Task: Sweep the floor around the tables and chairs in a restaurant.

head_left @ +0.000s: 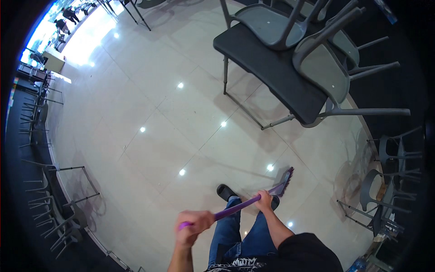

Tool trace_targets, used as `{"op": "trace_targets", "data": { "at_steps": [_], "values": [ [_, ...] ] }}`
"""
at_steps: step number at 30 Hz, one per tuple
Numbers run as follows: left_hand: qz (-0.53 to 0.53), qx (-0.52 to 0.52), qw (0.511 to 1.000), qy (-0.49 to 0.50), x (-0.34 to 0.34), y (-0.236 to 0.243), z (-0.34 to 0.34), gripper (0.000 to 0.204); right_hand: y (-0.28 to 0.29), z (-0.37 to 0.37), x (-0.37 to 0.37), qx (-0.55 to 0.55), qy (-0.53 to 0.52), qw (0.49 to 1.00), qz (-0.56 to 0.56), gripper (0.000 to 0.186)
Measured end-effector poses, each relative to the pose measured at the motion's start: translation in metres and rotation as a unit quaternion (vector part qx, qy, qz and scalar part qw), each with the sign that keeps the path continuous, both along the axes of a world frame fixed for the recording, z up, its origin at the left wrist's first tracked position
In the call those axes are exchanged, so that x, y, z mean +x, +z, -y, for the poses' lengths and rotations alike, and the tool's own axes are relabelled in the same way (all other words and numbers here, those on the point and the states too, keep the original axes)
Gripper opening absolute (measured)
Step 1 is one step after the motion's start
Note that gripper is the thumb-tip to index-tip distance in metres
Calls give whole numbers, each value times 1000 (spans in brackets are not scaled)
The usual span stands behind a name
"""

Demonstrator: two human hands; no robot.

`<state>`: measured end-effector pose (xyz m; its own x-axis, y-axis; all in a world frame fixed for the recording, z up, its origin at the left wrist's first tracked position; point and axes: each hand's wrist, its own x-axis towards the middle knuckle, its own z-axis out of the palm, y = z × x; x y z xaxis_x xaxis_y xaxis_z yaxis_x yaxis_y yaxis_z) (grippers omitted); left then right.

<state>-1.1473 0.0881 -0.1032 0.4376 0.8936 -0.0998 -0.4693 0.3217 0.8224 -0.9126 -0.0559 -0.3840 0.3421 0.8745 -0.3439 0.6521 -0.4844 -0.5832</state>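
A broom with a purple handle (235,209) slants across in front of my legs. My left hand (195,225) is wrapped round the upper end of the handle. Farther down the shaft, close to the head, my right hand (263,201) grips it too. The broom head (284,182), grey-purple with dark purple bristles, is out to the right of my feet, beside my right shoe. Whether the bristles touch the floor I cannot tell. My left shoe (224,192), a black slide, stands on the glossy tiles.
A black folding table (267,68) stands ahead to the right, with grey chairs (324,68) upturned on it. More chairs line the left wall (56,217) and the right side (376,195). Small specks of debris (195,112) lie on the pale tiled floor. Distant people (68,16) appear at the bright far left.
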Motion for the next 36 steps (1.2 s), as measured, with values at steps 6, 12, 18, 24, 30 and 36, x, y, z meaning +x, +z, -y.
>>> {"op": "trace_targets", "data": {
  "at_steps": [6, 12, 18, 24, 30, 36],
  "values": [
    [-98, 159, 977, 100, -65, 83, -65, 41, -19, -126, -155, 181, -31, 974, -132, 15],
    [-263, 336, 904, 30, -44, 174, -78, 37, 53, -271, -229, 254, 65, 927, -266, 22],
    [-113, 252, 956, 103, -80, 198, -84, 36, 90, -242, -133, 270, 165, 938, -144, 22],
    [-69, 74, 974, 201, -38, 61, -143, 25, -14, -256, -47, 63, 197, 975, -75, 21],
    [-180, 222, 927, 242, -71, 109, -252, 33, -13, -469, -177, 205, 261, 926, -182, 18],
    [-210, 227, 913, 264, -106, 208, -291, 42, 90, -498, -205, 187, 286, 923, -178, 16]
  ]
}}
